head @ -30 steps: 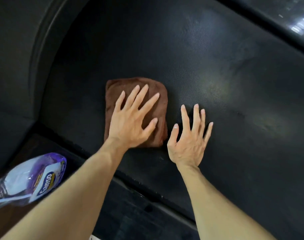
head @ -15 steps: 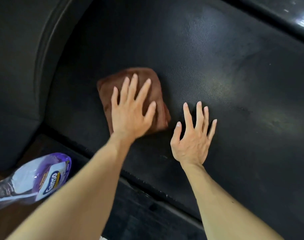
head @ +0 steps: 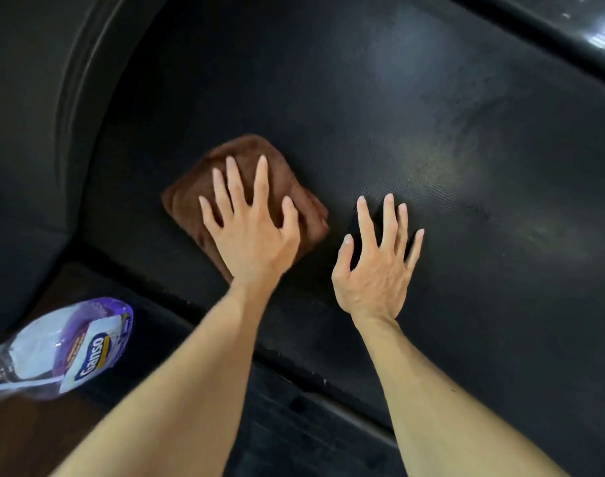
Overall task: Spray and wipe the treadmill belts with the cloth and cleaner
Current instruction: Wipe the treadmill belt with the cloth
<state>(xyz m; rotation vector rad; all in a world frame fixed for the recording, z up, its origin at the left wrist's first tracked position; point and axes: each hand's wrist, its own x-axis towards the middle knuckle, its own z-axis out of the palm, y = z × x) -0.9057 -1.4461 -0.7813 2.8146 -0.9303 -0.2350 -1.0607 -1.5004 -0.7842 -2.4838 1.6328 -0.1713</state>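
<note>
Lying on the floor point(head: 25, 438) at lower left, well apart from my hands, is the cleaner point(head: 58, 352). My left hand point(head: 251, 232) presses flat, fingers spread, on the cloth point(head: 191, 197) on the belt point(head: 431, 149). My right hand point(head: 376, 270) rests just beside it, fingers splayed, gripping nothing.

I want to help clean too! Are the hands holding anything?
Nothing is gripped. The left hand presses flat on the brown cloth; the right hand rests on the treadmill belt.
</note>
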